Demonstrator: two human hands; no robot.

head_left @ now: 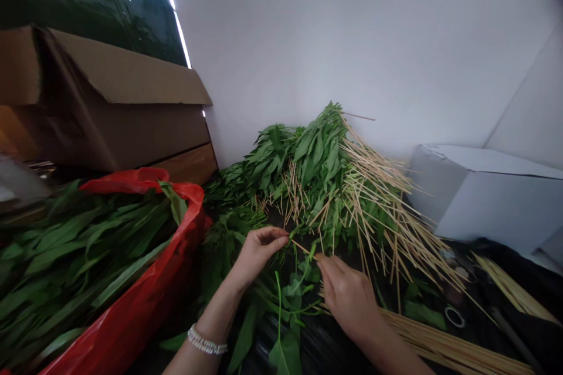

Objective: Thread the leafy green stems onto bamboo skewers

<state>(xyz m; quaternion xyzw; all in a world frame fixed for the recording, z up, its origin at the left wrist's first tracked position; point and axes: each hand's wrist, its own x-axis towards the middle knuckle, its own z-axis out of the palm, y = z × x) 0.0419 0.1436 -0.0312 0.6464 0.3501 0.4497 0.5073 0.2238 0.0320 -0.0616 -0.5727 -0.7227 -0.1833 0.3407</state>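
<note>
Bag of leaves (88,258) left, skewered greens pile (325,181) centre against wall (352,29), box (488,193) right, cartons (109,105) behind bag.

A red bag (132,310) of leaves, cardboard boxes (118,111), a white box (484,193).

Food-prep room: skewered greens (325,176), cartons (114,105)

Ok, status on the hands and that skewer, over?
Left hand pinching leafy greens at the skewer tip. Right hand gripping the skewer's other end. Pile of skewered greens just behind; loose sticks at right.
</note>
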